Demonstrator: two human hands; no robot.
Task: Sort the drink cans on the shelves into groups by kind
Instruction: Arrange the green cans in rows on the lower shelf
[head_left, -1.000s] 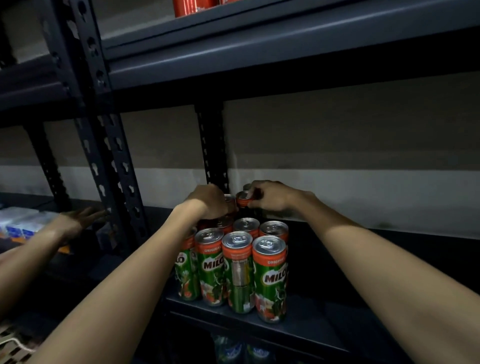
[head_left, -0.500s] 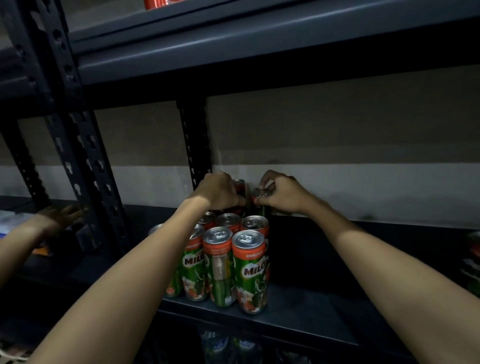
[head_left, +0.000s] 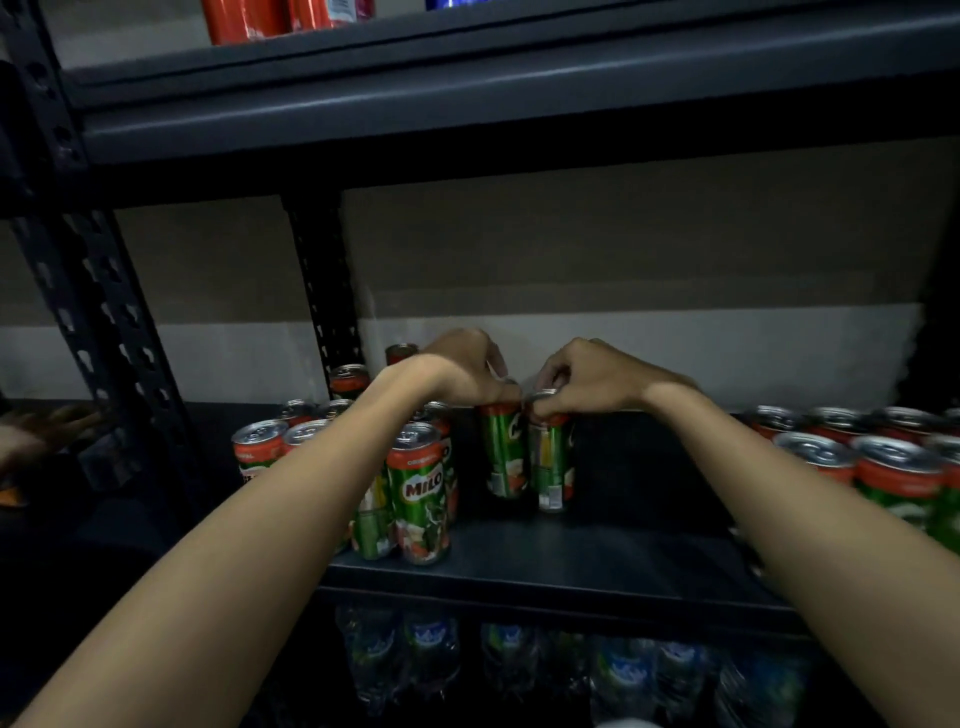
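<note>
A cluster of green and red Milo cans stands at the left of the dark middle shelf. My left hand grips the top of one Milo can, and my right hand grips the top of a second Milo can right beside it. Both held cans hang upright, apart from the cluster and to its right. More Milo cans stand at the shelf's right end.
Red cans stand on the upper shelf. Clear water bottles fill the shelf below. Perforated dark uprights rise at the left, where another person's hand reaches in.
Both hands have lifted a can each out of the back of the cluster and carried them to the right. The camera has swung right, bringing the right-hand cans into view.
</note>
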